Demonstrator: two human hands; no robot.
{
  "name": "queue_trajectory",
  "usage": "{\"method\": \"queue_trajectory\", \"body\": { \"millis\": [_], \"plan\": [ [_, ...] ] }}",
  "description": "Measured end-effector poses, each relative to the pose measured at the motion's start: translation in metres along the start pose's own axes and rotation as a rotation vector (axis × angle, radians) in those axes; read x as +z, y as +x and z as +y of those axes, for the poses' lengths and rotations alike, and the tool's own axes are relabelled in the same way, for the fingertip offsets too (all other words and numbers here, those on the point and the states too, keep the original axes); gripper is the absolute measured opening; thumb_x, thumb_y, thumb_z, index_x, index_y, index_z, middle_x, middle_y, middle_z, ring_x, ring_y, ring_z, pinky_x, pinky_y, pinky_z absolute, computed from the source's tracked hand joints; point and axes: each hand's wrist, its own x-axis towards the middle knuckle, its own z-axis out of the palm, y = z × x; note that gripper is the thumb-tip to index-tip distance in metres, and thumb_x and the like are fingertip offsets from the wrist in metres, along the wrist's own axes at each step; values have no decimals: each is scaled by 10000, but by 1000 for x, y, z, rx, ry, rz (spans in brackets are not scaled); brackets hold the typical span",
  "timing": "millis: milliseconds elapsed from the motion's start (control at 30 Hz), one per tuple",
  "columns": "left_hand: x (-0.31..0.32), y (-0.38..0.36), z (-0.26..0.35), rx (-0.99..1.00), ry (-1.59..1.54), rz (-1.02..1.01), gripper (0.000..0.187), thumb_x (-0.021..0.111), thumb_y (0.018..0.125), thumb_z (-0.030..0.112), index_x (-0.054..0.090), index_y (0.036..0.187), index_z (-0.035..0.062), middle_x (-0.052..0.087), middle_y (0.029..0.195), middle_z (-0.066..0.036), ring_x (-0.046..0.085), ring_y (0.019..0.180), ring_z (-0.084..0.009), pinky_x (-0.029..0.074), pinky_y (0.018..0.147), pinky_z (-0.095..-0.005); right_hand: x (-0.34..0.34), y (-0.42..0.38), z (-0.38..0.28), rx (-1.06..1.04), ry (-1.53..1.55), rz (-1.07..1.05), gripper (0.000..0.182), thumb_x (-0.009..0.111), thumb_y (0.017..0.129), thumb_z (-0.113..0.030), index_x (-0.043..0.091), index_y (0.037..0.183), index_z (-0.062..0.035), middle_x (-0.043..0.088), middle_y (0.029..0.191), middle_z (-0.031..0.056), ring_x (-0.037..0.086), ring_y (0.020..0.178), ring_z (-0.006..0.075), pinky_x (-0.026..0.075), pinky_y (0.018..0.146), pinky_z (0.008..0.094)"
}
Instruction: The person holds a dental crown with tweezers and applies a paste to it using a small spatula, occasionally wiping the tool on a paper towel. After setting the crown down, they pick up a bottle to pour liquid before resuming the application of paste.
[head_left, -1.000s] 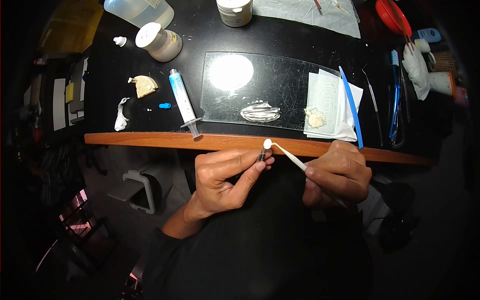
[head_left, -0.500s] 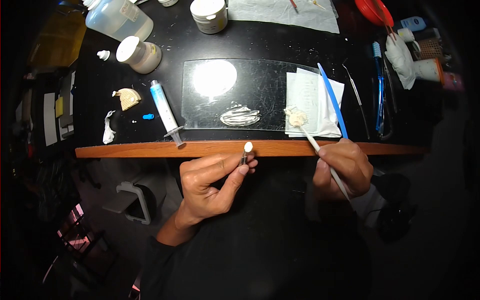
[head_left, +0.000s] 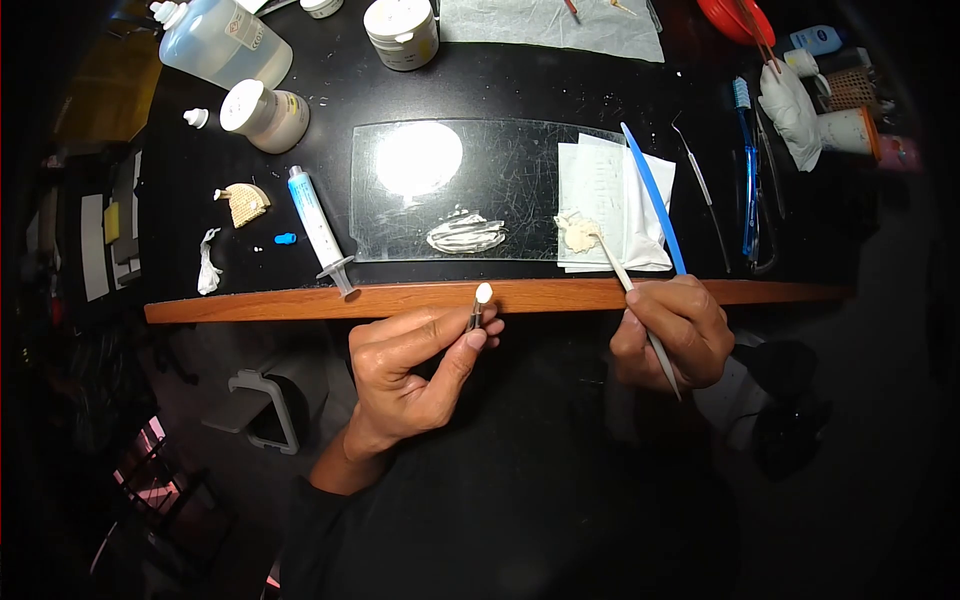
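My left hand (head_left: pixel 415 370) pinches a small dark metal holder (head_left: pixel 476 318) between thumb and fingers. On its upper end sits a small white tooth-shaped piece (head_left: pixel 484 293), held just in front of the table edge. In my right hand (head_left: pixel 680 335) is a slim white spatula (head_left: pixel 655 345), gripped like a pen. Its tip touches the right side of a mound of cream-coloured paste (head_left: pixel 578 234) on a white paper pad (head_left: pixel 600 180). A blue plastic stick (head_left: pixel 655 195) lies across the pad's right side, beyond my right hand.
A glass slab (head_left: pixel 510 180) bears a smeared white patch (head_left: pixel 465 234). Left of it lie a syringe (head_left: pixel 318 225), a blue cap (head_left: pixel 286 239) and a beige toothed model (head_left: pixel 247 204). Jars (head_left: pixel 400 40) and a bottle (head_left: pixel 230 45) stand behind. A metal probe (head_left: pixel 700 185) lies right.
The whole view has shifted slightly. Against the paste, the spatula tip has moved from the near edge to the right side, a little farther from me. My left hand keeps its hold.
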Motion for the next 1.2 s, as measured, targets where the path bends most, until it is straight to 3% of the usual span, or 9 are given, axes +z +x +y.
{"method": "queue_trajectory", "body": {
  "millis": [367, 700, 1000, 1200],
  "plan": [
    [1, 0, 2, -8, 10, -1, 184, 662, 966, -91, 762, 1117, -126, 792, 945, -225, 801, 830, -261, 681, 744, -331, 11, 5, -3, 10, -5, 34, 343, 726, 717, 73, 760, 1045, -19, 721, 910, 95, 729, 672, 185, 598, 561, 283],
    [0, 1, 2, -9, 7, -1, 219, 707, 936, -112, 762, 1148, -114, 798, 970, -225, 808, 855, -241, 667, 759, -293, 11, 5, -3, -4, -32, 35, 337, 723, 724, 79, 762, 1046, -12, 716, 916, 94, 726, 674, 186, 587, 551, 286],
    [1, 1, 2, -9, 13, -7, 245, 714, 925, -122, 756, 1166, -114, 799, 976, -222, 807, 861, -239, 668, 765, -291, 24, 11, -20, 9, 270, 119, 191, 752, 861, -14, 737, 1048, -54, 721, 865, 56, 703, 623, 122, 497, 475, 251],
    [0, 1, 2, -10, 23, -1, 241, 718, 924, -119, 757, 1162, -116, 800, 968, -219, 806, 842, -232, 659, 742, -280, 38, 13, -25, -2, 292, 104, 224, 756, 859, -11, 743, 1074, -74, 717, 884, 38, 705, 637, 109, 469, 459, 245]
  ]
}}
